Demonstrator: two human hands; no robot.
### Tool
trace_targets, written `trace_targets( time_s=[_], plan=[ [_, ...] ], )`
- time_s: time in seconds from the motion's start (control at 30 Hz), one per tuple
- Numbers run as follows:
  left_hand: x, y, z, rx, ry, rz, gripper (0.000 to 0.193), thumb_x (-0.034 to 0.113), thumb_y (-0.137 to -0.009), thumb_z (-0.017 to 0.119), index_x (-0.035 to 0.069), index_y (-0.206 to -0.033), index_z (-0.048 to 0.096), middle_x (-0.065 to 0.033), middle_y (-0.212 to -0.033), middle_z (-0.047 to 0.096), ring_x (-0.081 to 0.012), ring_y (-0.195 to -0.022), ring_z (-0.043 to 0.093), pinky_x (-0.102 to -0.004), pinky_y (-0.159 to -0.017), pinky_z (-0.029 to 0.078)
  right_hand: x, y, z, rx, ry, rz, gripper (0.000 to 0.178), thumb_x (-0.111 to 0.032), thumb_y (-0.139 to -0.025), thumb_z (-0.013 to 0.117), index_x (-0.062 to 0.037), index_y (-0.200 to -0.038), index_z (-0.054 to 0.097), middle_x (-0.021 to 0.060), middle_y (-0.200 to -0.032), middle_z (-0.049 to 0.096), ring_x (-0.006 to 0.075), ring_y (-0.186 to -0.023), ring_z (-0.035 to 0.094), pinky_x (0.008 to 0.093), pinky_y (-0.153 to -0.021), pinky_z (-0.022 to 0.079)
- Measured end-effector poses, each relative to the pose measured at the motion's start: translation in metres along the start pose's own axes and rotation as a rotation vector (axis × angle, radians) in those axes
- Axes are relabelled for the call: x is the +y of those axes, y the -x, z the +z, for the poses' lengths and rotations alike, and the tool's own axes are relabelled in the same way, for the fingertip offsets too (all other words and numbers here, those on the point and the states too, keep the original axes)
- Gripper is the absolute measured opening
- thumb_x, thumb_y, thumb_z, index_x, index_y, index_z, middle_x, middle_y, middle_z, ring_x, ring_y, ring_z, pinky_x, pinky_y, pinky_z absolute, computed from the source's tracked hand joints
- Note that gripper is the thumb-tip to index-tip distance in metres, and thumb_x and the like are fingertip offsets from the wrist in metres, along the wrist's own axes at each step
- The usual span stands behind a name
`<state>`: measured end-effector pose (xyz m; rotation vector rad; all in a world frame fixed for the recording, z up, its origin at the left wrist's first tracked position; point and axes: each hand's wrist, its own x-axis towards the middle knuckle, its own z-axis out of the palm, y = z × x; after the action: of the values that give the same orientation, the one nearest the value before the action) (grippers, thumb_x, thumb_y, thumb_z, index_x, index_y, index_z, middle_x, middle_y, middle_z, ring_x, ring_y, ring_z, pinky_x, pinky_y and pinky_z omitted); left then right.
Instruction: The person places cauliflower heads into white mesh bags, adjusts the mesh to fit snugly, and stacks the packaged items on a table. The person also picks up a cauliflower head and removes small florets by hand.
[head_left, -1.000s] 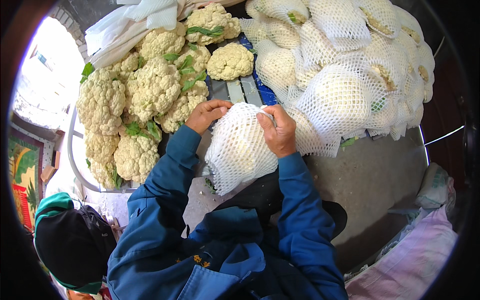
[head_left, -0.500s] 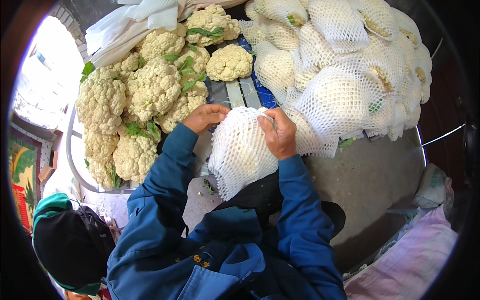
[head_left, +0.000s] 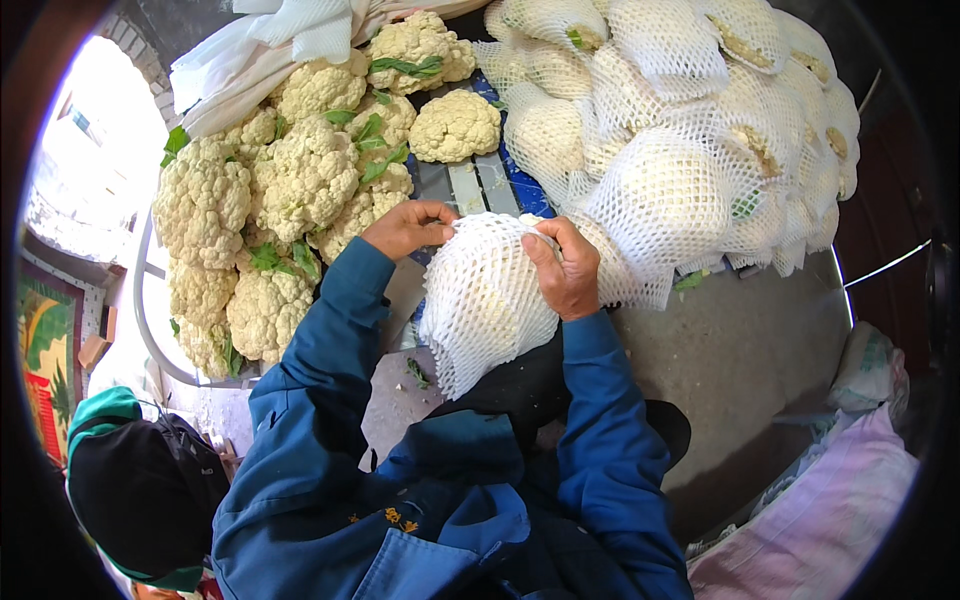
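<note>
1. Beyond the hands, a slatted surface (head_left: 466, 190) is noted; a grey concrete floor (head_left: 740, 370) is seen to the right.
2. Bare cauliflowers (head_left: 305, 180) are heaped beyond and left of the left hand (head_left: 410, 228). Net-sleeved cauliflowers (head_left: 660, 195) are stacked beyond and right of the right hand (head_left: 562, 268). The lots appear to be separated so that wrapped heads are not mixed with bare ones.
3. A white foam net sleeve (head_left: 490, 300), apparently filled by a cauliflower, is held between both hands; whether it is also borne by the leg cannot be told.
4. Left hand: nearly closed, the sleeve's upper edge pinched by thumb and fingertips.
5. Right hand: likewise curled, the opposite side pinched.
6. By this two-sided hold, the edge is presumably steadied and spread.
</note>
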<state>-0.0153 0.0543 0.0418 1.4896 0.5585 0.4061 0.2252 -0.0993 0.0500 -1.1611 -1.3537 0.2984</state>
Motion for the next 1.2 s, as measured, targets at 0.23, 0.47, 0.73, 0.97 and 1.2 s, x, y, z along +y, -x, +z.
trace_targets(
  time_s=[0.23, 0.47, 0.73, 0.97, 1.2],
  plan=[
    [-0.018, -0.017, 0.018, 0.092, 0.146, 0.125, 0.014, 0.015, -0.098, 0.066, 0.003, -0.106, 0.066, 0.0019, -0.093, 0.066, -0.0058, -0.085, 0.057, -0.0246, -0.077, 0.047, -0.001, 0.001, -0.001, 0.03, -0.011, 0.092, 0.02, -0.019, -0.093, 0.074, -0.0005, -0.096, 0.066, 0.0045, -0.077, 0.064, 0.0124, -0.071, 0.056, 0.0283, -0.067, 0.048],
    [-0.017, -0.018, 0.036, 0.224, 0.177, 0.153, 0.014, 0.016, -0.1, 0.065, 0.002, -0.105, 0.065, 0.0015, -0.091, 0.065, -0.0059, -0.082, 0.057, -0.0245, -0.075, 0.046, -0.008, -0.003, -0.004, 0.014, -0.03, 0.065, 0.026, -0.017, -0.086, 0.078, 0.0022, -0.099, 0.067, 0.011, -0.088, 0.069, 0.0177, -0.078, 0.064, 0.0331, -0.071, 0.051],
    [-0.012, -0.016, 0.049, 0.264, 0.229, 0.185, 0.015, 0.016, -0.1, 0.066, 0.003, -0.106, 0.064, 0.0013, -0.092, 0.067, -0.0052, -0.082, 0.059, -0.0236, -0.073, 0.048, -0.028, -0.018, -0.022, -0.234, 0.105, 0.133, 0.025, -0.011, -0.082, 0.079, 0.0009, -0.1, 0.067, 0.0134, -0.098, 0.07, 0.0214, -0.09, 0.067, 0.0322, -0.083, 0.052],
    [0.006, -0.014, 0.07, 0.264, 0.223, 0.198, 0.013, 0.013, -0.101, 0.062, 0.001, -0.105, 0.062, 0.0015, -0.091, 0.064, -0.0051, -0.082, 0.055, -0.0239, -0.074, 0.046, -0.019, -0.015, -0.019, -0.077, 0.023, -0.044, 0.016, -0.008, -0.091, 0.071, 0.0015, -0.101, 0.064, 0.0116, -0.093, 0.071, 0.0176, -0.088, 0.066, 0.0317, -0.08, 0.052],
    [0.002, -0.022, 0.075, 0.289, 0.172, 0.25, 0.014, 0.014, -0.101, 0.063, 0.0, -0.104, 0.061, 0.0032, -0.089, 0.061, -0.0035, -0.08, 0.051, -0.0216, -0.072, 0.043, -0.019, -0.008, -0.019, 0.078, -0.05, 0.152, 0.013, -0.012, -0.097, 0.066, -0.0001, -0.099, 0.062, 0.0105, -0.082, 0.07, 0.0163, -0.073, 0.066, 0.0314, -0.07, 0.053]
  ],
)
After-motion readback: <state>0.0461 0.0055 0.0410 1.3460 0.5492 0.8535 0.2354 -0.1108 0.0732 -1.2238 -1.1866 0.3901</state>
